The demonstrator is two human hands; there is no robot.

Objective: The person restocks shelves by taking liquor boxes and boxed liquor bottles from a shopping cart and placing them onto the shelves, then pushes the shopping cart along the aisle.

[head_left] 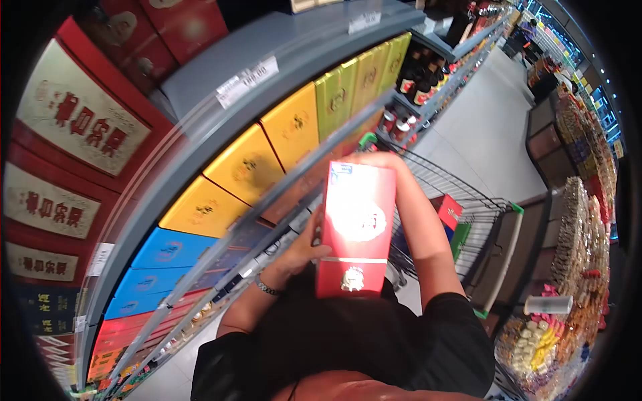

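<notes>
A tall red gift box (354, 227) with a bright white glare, gold emblem and blue-and-white sticker is held close in front of my body. My left hand (304, 248), below a metal-banded wrist watch (266, 286), grips the box's left side, its thumb on the edge. Across the far end lies my right hand (376, 159), curled around the box; its fingers are partly hidden behind it. Beside my right arm stands a wire shopping cart (498, 230) holding another red box (449, 210) and a green item (460, 240).
At left, a grey shelf (200, 113) carries yellow boxes (244, 170), olive-green boxes (334, 93) and blue boxes (170, 248). Dark bottles (418, 83) stand farther along. Bins of packaged food (535, 341) line the right. Between them runs a tiled aisle (491, 113).
</notes>
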